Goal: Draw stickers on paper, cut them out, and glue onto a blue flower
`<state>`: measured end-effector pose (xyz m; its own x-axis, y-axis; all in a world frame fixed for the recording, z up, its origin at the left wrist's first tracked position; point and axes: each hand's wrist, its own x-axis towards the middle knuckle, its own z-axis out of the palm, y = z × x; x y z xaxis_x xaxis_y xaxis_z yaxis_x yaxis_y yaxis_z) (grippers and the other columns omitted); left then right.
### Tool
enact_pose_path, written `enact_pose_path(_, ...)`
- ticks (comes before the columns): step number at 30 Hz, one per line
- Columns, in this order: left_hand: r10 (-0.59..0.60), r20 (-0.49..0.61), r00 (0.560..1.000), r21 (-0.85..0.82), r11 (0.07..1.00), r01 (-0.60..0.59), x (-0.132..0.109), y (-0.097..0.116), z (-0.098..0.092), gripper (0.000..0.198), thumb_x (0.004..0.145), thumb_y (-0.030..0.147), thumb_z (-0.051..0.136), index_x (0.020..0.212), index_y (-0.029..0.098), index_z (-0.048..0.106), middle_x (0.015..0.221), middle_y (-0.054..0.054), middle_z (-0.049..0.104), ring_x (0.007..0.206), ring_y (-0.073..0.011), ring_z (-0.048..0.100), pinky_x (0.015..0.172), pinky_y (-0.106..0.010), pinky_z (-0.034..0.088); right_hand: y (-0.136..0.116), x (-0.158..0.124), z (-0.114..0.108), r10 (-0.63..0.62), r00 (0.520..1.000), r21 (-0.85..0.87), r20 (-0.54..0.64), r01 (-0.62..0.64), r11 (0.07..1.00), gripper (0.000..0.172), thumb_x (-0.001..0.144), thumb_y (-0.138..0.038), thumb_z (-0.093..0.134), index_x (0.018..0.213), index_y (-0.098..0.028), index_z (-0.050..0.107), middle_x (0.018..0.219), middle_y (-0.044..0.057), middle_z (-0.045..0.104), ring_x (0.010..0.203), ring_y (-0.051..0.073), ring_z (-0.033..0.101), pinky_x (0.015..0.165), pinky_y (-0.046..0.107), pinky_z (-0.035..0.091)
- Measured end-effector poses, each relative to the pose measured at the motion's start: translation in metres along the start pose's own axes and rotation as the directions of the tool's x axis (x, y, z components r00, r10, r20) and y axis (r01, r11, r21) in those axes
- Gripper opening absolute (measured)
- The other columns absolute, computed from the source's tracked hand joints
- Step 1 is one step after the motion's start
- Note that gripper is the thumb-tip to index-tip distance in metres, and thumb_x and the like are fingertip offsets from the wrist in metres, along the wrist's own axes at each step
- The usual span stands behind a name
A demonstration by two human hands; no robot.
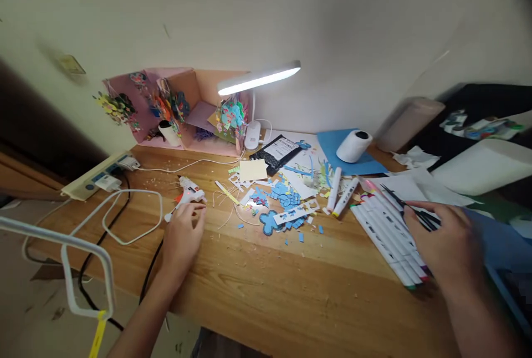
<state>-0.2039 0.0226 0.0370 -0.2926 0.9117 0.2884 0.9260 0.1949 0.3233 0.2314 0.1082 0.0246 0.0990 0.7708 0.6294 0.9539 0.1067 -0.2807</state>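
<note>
My left hand [183,237] rests on the wooden table with its fingers curled inward. Right beyond it lies a white hot glue gun [190,189] with a small red light, partly covered by the hand. Whether my fingers grip its handle is hidden. In my right hand [446,236] is a pair of black scissors [393,196], blades pointing left and away. They are over a row of white markers [384,236]. Between the hands lie blue paper pieces [286,194], a blue flower-like cutout [268,222] and a white punched strip [296,211].
A lit desk lamp [260,78] hangs over the scraps. Behind stands a pink box [193,86] hung with colourful cutouts. A thread cone [354,146] rests on blue paper. At left are a power strip [93,178], loose cables and a white metal frame [110,275].
</note>
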Motion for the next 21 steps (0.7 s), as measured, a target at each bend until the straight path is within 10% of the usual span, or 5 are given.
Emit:
enact_pose_path(8, -0.19, 0.0, 0.982, 0.24, 0.953, 0.184, 0.009, -0.043, -0.013, 0.033, 0.078, 0.037, 0.048, 0.095, 0.012, 0.06, 0.094, -0.018, 0.06, 0.092, -0.0361, 0.053, 0.08, -0.046, 0.039, -0.039, -0.009, 0.005, -0.236, 0.961, 0.165, -0.142, 0.258, 0.952, 0.015, 0.08, -0.031, 0.048, 0.074, -0.02, 0.056, 0.074, 0.007, 0.064, 0.072, 0.026, 0.06, 0.071, 0.038, 0.045)
enact_pose_path(13, -0.152, 0.107, 0.983, 0.113, 0.984, 0.14, 0.02, -0.053, -0.022, 0.025, 0.073, 0.041, 0.055, 0.072, 0.017, 0.058, 0.077, -0.009, 0.062, 0.071, -0.026, 0.057, 0.063, -0.034, 0.041, -0.059, -0.02, -0.003, -0.207, 0.976, 0.309, 0.069, 0.176, 0.935, 0.014, 0.085, -0.025, 0.044, 0.076, -0.022, 0.054, 0.079, 0.009, 0.063, 0.08, 0.025, 0.058, 0.08, 0.037, 0.042)
enact_pose_path(18, -0.104, 0.106, 0.989, -0.115, 0.987, 0.116, -0.006, -0.008, -0.032, 0.031, 0.075, 0.049, 0.052, 0.061, 0.022, 0.045, 0.056, 0.002, 0.051, 0.051, -0.0147, 0.048, 0.047, -0.026, 0.035, -0.092, -0.041, -0.009, -0.187, 0.954, 0.576, 0.234, 0.019, 0.817, 0.013, 0.085, -0.026, 0.047, 0.075, -0.021, 0.055, 0.074, 0.004, 0.061, 0.075, 0.021, 0.058, 0.074, 0.034, 0.045)
enact_pose_path(21, 0.051, 0.098, 0.994, -0.363, 0.932, -0.012, -0.032, 0.049, -0.03, 0.026, 0.075, 0.04, 0.055, 0.061, 0.022, 0.042, 0.054, 0.004, 0.045, 0.051, -0.0125, 0.044, 0.048, -0.025, 0.034, -0.116, -0.056, -0.011, -0.386, 0.779, 0.744, 0.494, -0.149, 0.651, 0.014, 0.087, -0.028, 0.046, 0.089, -0.021, 0.058, 0.077, 0.003, 0.063, 0.07, 0.018, 0.06, 0.066, 0.029, 0.048)
